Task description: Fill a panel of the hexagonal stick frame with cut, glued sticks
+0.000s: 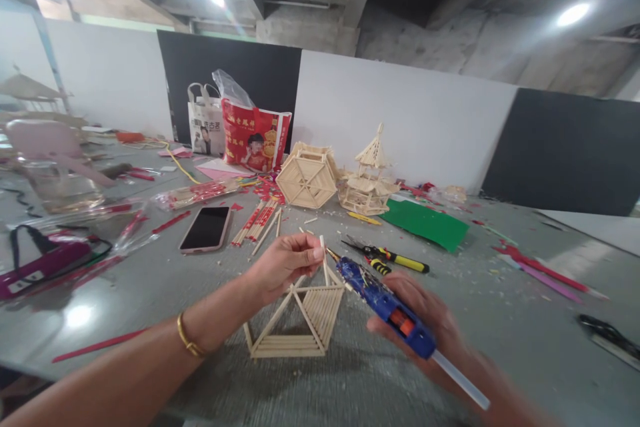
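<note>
My left hand (290, 263) pinches a short wooden stick (323, 242) between thumb and fingers, over the far side of a hexagonal stick frame (287, 347). That frame lies on the table, with spokes meeting in its middle; rows of sticks fill its right section and part of its front one. In my right hand (425, 313) is a blue hot glue gun (383, 303), a clear glue stick (463, 380) poking from its rear. The gun's nozzle points up-left, close to the held stick; whether they touch I cannot tell.
Pliers (395, 259) with yellow-black handles lie beyond the glue gun. A phone (206, 229) and red-wrapped stick bundles (257, 221) are at left. Farther back stand a hexagonal stick model (307, 177), a small stick pagoda (370, 180), a green sheet (425, 221) and a red bag (253, 137).
</note>
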The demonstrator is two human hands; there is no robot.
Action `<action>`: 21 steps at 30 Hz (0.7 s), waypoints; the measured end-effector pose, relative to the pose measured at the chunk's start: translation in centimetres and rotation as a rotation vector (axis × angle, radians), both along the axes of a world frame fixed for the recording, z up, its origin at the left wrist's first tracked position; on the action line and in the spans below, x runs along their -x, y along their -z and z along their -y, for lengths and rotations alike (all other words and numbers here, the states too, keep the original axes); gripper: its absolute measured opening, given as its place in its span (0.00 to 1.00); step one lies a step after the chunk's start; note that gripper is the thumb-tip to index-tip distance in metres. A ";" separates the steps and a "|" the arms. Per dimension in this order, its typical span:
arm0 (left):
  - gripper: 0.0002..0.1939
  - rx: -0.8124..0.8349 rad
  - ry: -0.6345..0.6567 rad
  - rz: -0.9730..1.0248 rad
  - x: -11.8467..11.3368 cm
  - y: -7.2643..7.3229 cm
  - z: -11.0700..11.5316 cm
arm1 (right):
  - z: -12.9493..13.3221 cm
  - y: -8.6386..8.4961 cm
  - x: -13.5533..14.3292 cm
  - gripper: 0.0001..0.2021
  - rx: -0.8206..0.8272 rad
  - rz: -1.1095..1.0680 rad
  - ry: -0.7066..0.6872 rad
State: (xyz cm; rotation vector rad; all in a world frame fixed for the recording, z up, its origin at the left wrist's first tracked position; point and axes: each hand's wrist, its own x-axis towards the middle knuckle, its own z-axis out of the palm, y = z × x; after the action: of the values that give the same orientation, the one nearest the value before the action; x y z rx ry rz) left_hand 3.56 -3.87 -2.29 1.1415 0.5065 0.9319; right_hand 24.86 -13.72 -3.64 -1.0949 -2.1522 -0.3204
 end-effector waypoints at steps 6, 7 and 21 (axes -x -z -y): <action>0.15 0.002 0.027 -0.055 -0.1 0.1 0.3 | -0.3 0.0 0.0 0.08 -0.041 0.001 0.012; 0.15 0.003 0.030 -0.062 -0.1 0.1 0.4 | -0.3 0.0 0.0 0.08 -0.042 0.005 0.017; 0.13 0.072 0.168 -0.073 0.1 0.5 0.3 | -0.5 -0.4 0.2 0.10 -0.199 -0.013 0.065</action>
State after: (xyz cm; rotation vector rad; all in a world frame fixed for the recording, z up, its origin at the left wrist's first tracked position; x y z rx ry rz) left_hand 3.43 -4.19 -2.83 1.1375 0.4915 0.7235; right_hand 24.62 -13.23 -3.27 -1.0510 -2.0267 -0.5431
